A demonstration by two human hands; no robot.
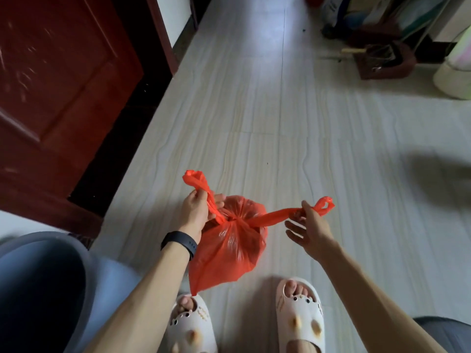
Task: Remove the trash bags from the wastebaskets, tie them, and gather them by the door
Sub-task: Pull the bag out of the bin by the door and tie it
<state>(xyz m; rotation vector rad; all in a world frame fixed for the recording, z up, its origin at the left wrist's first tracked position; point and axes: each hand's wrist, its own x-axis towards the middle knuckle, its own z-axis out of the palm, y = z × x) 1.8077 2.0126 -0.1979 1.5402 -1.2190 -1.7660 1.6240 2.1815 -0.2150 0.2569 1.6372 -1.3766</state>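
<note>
Floor [280, 123]: pale streaked tiles on every side of the trash bag [229, 248], which is held up over them.
Door [63, 85]: dark red-brown wood, to the left of the bag and further off. Its top and left side run out of view.
Wastebasket [38, 276]: grey and round, left of the bag and nearer the person. It is cut off at the picture's edge, and its inside is too dark to tell what it holds.
Clutter: far beyond the bag, to the right, stand a dark brown tub [382, 59] and a pale rounded thing [453, 72]. Both are blurred and their contents are unreadable.
Trash bag: thin red-orange plastic with the mouth gathered to a twist at the top. Something dark bulks inside; I can't say what.
Slippers [300, 314]: white with holes, below the bag. The bag's bottom tip and a forearm partly hide the left one.
Left hand [193, 212]: clenched round the left handle [201, 187], whose looped end pokes above the fist.
Right hand [308, 230]: pinches the right handle [277, 215] between thumb and forefinger, the other fingers spread loose. The strip is drawn taut from the twist.
Wristband [179, 242]: black, on the left wrist, just left of the bag.
</note>
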